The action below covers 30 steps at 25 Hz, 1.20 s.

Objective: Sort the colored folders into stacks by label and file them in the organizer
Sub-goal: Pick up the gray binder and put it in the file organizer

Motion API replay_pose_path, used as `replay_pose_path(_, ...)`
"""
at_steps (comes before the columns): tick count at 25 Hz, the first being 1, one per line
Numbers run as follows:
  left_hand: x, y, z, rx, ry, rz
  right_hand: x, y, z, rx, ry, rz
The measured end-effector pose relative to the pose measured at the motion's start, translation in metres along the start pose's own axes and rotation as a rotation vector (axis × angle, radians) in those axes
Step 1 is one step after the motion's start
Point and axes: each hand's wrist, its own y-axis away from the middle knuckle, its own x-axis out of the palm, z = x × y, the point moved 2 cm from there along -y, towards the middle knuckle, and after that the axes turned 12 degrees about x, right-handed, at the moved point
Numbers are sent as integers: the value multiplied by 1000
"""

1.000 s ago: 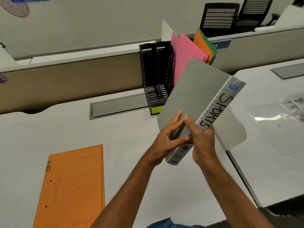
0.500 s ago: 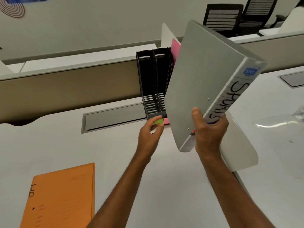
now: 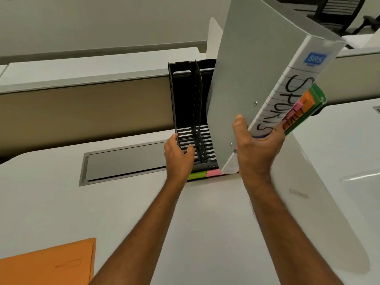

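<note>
My right hand point(image 3: 255, 153) grips the lower end of a thick grey binder point(image 3: 250, 79) with SPORTS written on its spine. The binder is tilted, with its bottom corner at the front of the black organizer point(image 3: 185, 103). My left hand point(image 3: 178, 155) grasps the organizer's front left edge. The two left slots of the organizer stand bare. Behind the binder, orange point(image 3: 308, 99) and green point(image 3: 317, 95) folders lean out of the organizer's right side. Green point(image 3: 196, 175) and pink point(image 3: 213, 172) labels line its front base. An orange folder point(image 3: 47, 264) lies flat at the near left.
A grey cable hatch point(image 3: 127, 161) is set into the white desk left of the organizer. A beige partition point(image 3: 82, 112) runs behind it. A clear plastic sleeve point(image 3: 362, 194) lies on the adjoining desk at right. Black office chairs point(image 3: 337, 15) stand beyond.
The binder has swung up from a low two-handed hold and moved to the organizer's front. My left hand let go of it and took hold of the organizer's front edge.
</note>
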Motion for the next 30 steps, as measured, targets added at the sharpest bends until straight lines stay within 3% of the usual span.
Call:
replay_pose_path(15, 27, -8, 30, 95, -139, 17, 33, -13, -66, -75, 10, 0)
replay_pose_path(19, 27, -8, 29, 89, -139, 24, 28, -8, -75, -55, 104, 75)
replay_pose_path(25, 26, -9, 30, 72, -156, 23, 18, 2, -99, 67, 191, 73)
replay_pose_path(30, 27, -9, 31, 71, -144, 25, 18, 9, -123, 170, 267, 165)
